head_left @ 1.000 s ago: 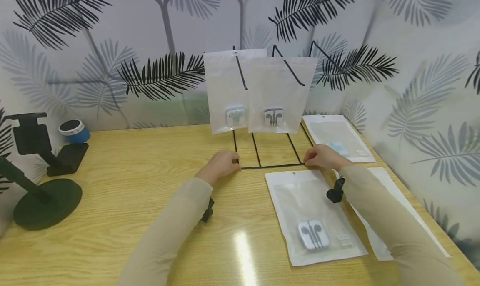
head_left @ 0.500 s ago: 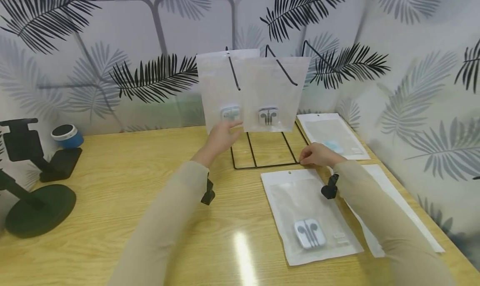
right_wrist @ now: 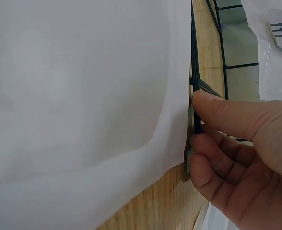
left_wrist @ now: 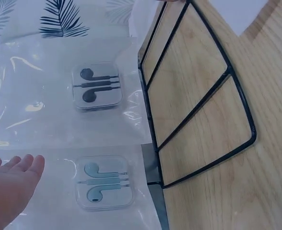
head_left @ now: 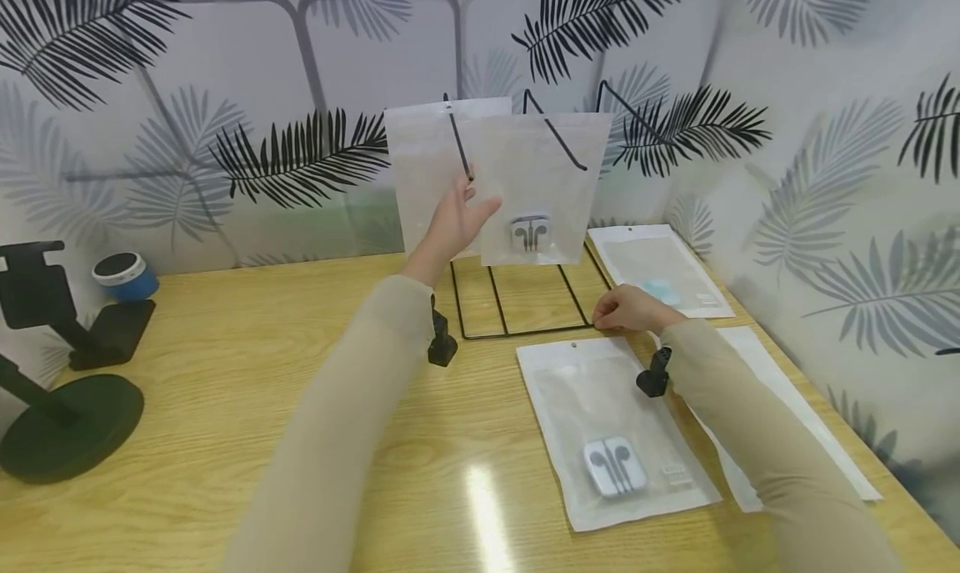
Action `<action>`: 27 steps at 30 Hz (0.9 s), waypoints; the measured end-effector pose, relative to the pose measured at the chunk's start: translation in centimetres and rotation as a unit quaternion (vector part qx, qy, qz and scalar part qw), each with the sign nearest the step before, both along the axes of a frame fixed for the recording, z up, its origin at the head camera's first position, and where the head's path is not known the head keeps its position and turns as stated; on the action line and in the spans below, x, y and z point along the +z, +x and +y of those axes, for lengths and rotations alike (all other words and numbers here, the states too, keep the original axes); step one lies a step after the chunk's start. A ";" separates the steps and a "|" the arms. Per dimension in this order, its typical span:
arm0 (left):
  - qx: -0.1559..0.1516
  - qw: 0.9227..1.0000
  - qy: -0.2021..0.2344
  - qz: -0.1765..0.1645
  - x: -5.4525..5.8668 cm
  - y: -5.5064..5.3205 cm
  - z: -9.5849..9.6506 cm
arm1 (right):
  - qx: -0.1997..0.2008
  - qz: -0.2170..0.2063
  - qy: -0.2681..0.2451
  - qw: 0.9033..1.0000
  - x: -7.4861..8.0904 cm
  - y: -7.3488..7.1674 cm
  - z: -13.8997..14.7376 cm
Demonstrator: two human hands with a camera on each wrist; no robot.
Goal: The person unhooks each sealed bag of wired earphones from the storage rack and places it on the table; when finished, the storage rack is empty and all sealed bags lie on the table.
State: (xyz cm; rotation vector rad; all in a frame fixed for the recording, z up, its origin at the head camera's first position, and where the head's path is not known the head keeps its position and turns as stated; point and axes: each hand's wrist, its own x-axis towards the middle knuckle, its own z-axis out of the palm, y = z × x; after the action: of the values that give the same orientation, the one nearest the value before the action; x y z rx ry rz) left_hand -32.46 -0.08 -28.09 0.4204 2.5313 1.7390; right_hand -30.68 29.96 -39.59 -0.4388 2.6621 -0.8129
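Note:
A black wire display rack stands on the wooden table, its base wires lying flat. Two clear-fronted pouches hang from its hooks: the left pouch holds light-blue earphones in a square case, the right pouch holds dark earphones. My left hand is raised in front of the left pouch near the hook's tip, fingers extended and holding nothing; contact with the pouch cannot be made out. At the base's front right corner, my right hand pinches the rack's wire between thumb and fingers.
A pouch with earphones lies in front of the rack. Another pouch lies behind the right hand, and a white one lies partly under the right forearm. A dark stand and a blue round object are at left.
My left hand has let go of the rack's front left base corner and risen to the left hanging pouch. The right hand keeps its hold on the rack. The head view has shifted slightly.

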 end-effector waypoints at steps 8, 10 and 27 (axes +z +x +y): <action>-0.009 1.000 -0.011 0.009 0.3 -0.1 0.7 | -0.004 0.004 0.004 1.000 0.0 0.0 -0.1; -0.005 1.000 -0.003 0.016 0.2 -0.1 0.9 | -0.006 0.002 0.004 1.000 0.0 0.0 -0.1; 0.010 0.998 0.043 0.045 -2.4 -0.1 1.9 | -0.010 0.000 0.016 1.000 -0.1 0.0 -0.2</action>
State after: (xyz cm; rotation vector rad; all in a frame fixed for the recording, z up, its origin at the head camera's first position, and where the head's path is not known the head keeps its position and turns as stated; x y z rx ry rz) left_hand -32.52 1.85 -30.50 0.4909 2.5355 1.8821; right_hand -30.72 29.78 -39.65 -0.4056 2.6791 -0.7761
